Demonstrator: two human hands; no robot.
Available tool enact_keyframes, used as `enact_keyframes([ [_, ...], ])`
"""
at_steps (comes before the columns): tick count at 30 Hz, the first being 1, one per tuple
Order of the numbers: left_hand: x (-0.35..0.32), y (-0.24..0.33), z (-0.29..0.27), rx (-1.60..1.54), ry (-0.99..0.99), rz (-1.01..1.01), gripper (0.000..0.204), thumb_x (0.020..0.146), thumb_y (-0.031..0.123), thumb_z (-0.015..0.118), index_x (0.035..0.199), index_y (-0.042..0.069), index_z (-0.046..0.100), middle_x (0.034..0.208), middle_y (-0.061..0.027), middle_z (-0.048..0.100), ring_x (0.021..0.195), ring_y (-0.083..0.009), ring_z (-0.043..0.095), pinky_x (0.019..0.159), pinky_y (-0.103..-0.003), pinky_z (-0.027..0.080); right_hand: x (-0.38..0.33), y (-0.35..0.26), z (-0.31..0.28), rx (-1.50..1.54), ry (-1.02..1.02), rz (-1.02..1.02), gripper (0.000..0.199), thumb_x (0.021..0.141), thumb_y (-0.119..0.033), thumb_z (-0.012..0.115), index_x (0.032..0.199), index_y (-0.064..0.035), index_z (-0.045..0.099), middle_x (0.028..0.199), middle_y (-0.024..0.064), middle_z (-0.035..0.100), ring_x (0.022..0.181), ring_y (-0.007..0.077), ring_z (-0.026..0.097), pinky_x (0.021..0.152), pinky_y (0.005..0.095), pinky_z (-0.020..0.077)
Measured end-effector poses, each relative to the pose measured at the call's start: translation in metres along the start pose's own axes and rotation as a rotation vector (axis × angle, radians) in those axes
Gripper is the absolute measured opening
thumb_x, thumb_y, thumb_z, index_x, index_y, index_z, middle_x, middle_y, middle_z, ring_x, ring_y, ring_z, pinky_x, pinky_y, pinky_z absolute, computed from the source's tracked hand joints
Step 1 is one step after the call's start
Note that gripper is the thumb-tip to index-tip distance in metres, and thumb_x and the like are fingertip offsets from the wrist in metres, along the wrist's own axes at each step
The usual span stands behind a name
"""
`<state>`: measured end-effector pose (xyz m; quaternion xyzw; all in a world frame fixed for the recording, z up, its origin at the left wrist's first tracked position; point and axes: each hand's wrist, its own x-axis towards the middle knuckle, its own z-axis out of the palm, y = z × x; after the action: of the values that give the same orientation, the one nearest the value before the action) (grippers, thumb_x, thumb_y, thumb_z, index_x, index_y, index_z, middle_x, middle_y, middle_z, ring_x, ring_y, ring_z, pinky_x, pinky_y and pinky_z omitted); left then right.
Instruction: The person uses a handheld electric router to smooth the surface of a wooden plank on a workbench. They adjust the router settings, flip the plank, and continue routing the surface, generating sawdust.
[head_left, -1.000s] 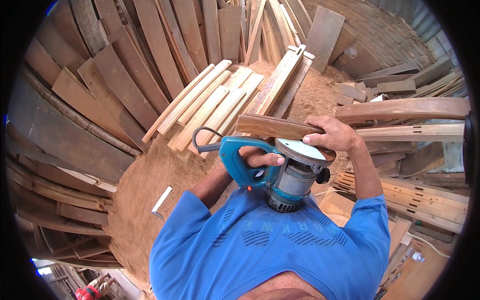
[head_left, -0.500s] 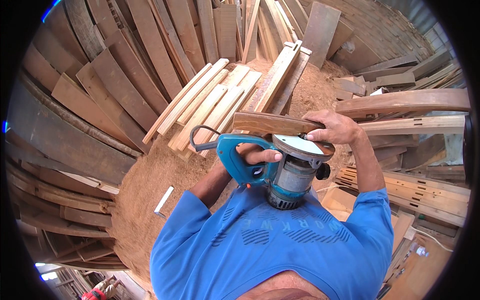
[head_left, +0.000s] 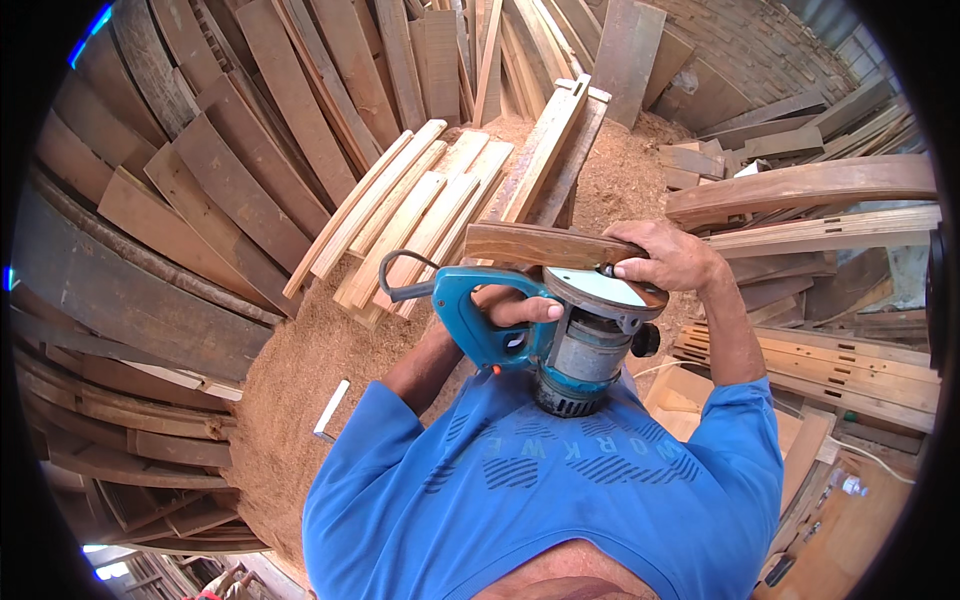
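A teal and grey router (head_left: pixel 585 350) rests upside down against my chest, its pale round base plate (head_left: pixel 592 287) facing up and away from me. My left hand (head_left: pixel 512 306) is wrapped round its teal handle, the thumb lying across the inner side. Across the base lies a brown wooden strip (head_left: pixel 535 243). My right hand (head_left: pixel 665 252) grips the strip's right end, fingers over the far side, with the thumb beside a small dark part at the centre of the base. The fingertips behind the strip are hidden. A dark cord (head_left: pixel 390 275) loops from the handle.
Light planed wood pieces (head_left: pixel 410 225) lie stacked ahead, beside a long slotted beam (head_left: pixel 545 150). Many boards (head_left: pixel 240 180) lean along the left and back. Slotted timbers (head_left: pixel 810 370) lie at right. Sawdust (head_left: pixel 290 400) covers the floor; a white strip (head_left: pixel 331 406) lies there.
The view has turned slightly, so the surroundings shift a little. Both hands keep their hold on the router and the wooden strip.
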<state>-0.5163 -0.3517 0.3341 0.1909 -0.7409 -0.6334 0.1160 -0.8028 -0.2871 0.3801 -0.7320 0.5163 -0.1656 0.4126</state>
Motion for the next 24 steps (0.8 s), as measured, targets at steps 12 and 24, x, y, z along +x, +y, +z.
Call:
enact_keyframes([
  [12, -0.024, -0.051, -0.004, -0.326, 0.163, -0.176, 0.062, 0.085, 0.046, 0.073, 0.116, -0.007, 0.067, 0.095, -0.0159, 0.071, 0.089, -0.023, 0.066, 0.077, -0.037, 0.054, -0.096, -0.031, 0.012, 0.055, 0.178, 0.355, 0.039, 0.078, -0.02, 0.072, 0.109, 0.0022, 0.062, 0.097, 0.0179, 0.065, 0.085, 0.0267, 0.065, 0.075, 0.0383, 0.0532],
  [24, -0.019, -0.057, -0.012, -0.48, 0.089, -0.199, 0.062, 0.084, 0.04, 0.075, 0.123, -0.006, 0.063, 0.107, -0.0164, 0.07, 0.099, -0.0228, 0.064, 0.086, -0.037, 0.052, -0.039, -0.009, 0.059, -0.004, -0.039, 0.446, 0.05, 0.063, -0.022, 0.076, 0.105, 0.0029, 0.065, 0.087, 0.0205, 0.069, 0.08, 0.0334, 0.068, 0.075, 0.0402, 0.0543],
])
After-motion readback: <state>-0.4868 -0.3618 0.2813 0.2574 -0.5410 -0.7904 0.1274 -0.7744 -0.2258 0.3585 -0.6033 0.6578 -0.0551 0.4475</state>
